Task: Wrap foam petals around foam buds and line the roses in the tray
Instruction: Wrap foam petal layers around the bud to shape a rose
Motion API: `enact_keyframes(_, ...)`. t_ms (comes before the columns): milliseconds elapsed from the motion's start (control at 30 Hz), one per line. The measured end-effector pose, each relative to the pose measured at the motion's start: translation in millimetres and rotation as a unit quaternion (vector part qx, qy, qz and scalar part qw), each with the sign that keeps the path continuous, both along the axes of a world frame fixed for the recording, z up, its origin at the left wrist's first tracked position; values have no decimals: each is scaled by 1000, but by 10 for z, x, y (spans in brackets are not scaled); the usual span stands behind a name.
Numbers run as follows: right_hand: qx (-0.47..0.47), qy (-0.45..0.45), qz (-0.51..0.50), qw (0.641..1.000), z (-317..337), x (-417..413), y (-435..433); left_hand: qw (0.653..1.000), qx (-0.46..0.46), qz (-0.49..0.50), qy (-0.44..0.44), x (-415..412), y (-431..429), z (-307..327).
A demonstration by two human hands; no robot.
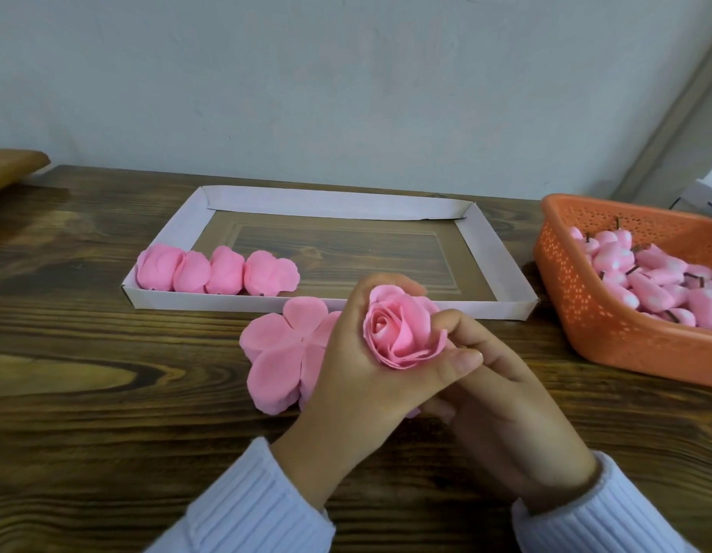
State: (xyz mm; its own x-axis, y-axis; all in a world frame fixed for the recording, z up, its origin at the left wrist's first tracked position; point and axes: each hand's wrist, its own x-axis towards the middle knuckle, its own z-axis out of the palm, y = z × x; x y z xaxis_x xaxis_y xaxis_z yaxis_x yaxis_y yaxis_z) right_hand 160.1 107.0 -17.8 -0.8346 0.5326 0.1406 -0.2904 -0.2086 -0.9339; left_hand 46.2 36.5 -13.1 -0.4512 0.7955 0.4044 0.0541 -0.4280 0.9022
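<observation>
A pink foam rose (402, 327) with petals wrapped round its bud is held above the table, in front of the tray. My left hand (358, 377) cups it from the left, fingers curled round the back and thumb under the outer petals. My right hand (502, 397) is beneath and to the right, its index finger curled against the rose's right side. A stack of flat pink petal sheets (274, 353) lies on the table, partly hidden by my left hand. Several finished roses (216, 271) line the near left of the white cardboard tray (502, 269).
An orange perforated plastic basket (585, 313) at the right holds several pink foam buds (657, 281) with short dark stems. A wooden object (11, 165) sits at the far left edge. The dark wooden table (86, 373) meets a pale wall behind the tray.
</observation>
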Motion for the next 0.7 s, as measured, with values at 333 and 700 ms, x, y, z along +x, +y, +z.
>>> enact_keyframes(333,25,19,-49,998,6,-24,-22,998,15,-52,8,-34,-5,39)
enact_keyframes(700,59,30,-148,987,4,-9,-12,991,-11,-134,19,-23,-14,18)
